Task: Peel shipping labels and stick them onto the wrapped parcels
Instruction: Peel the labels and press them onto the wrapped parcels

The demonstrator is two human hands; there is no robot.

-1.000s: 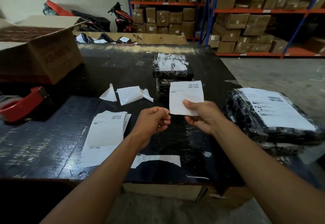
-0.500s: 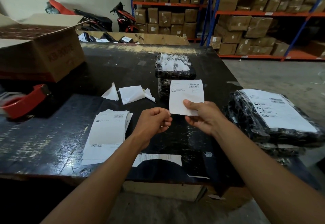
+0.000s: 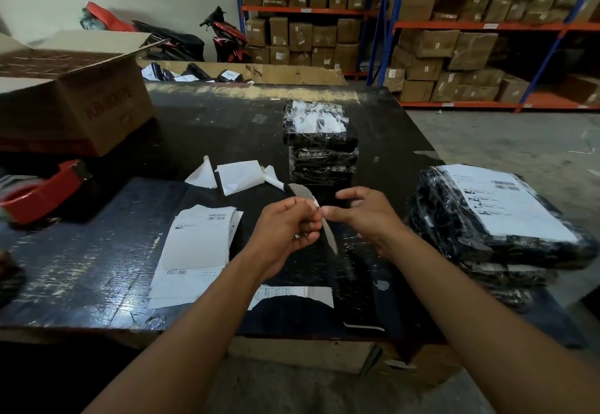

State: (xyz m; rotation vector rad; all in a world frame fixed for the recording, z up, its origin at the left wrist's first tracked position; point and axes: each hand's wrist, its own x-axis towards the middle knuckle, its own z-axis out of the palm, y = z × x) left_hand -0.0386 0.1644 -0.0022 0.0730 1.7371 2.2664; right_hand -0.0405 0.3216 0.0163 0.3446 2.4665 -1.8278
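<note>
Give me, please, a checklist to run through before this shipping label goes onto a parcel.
1. White paper shipping label gripped: left hand pinches it; ok.
2. Right hand grip: thumb meets the label's edge, pinch unclear; cannot tell.
3. Backing fully peeled: label shows edge-on; cannot tell.
4. Top black film-wrapped parcel of the middle stack unlabelled: white patches under glare; cannot tell.
5. Right-side black parcel already carries a printed white sticker, so not the target; ok.
6. Spare white label sheets lie on the dark table; ok.
</note>
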